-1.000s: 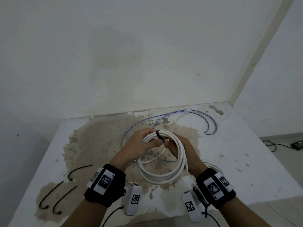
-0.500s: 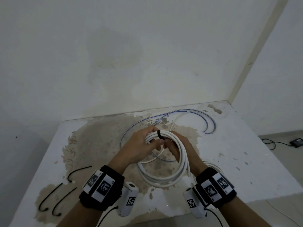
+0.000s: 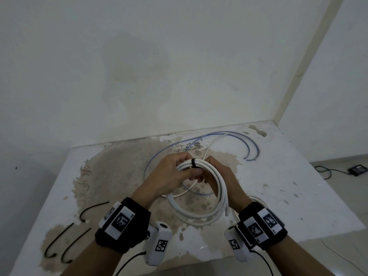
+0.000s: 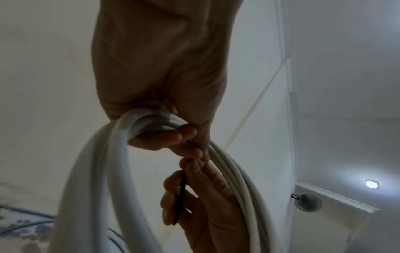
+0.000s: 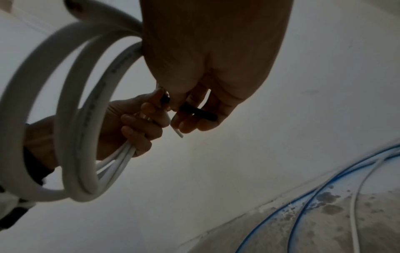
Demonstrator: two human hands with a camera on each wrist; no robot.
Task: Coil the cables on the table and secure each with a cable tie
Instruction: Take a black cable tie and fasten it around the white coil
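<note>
A white cable coil (image 3: 199, 214) hangs above the table between both hands. A black cable tie (image 3: 194, 162) is wrapped round the bundle at its top. My left hand (image 3: 173, 176) grips the bundled loops just left of the tie, fingers curled round them (image 4: 155, 137). My right hand (image 3: 219, 176) is under the bundle and pinches the tie's free black tail (image 5: 199, 113), also seen in the left wrist view as the tail (image 4: 180, 193). A loose blue-and-white cable (image 3: 249, 144) and a thin white cable (image 3: 209, 148) lie uncoiled on the stained table (image 3: 298, 196) behind.
Three spare black ties lie at the table's near left (image 3: 93, 209), (image 3: 59, 242), (image 3: 76, 246). More white cable loops (image 3: 253, 198) show behind my right wrist. The wall stands right behind the table. A black adapter (image 3: 357, 169) with its lead lies on the floor to the right.
The tie's loose end no longer sticks out above the coil; it now sits as a snug band. Both hands stay nearly in place, holding the coil.
</note>
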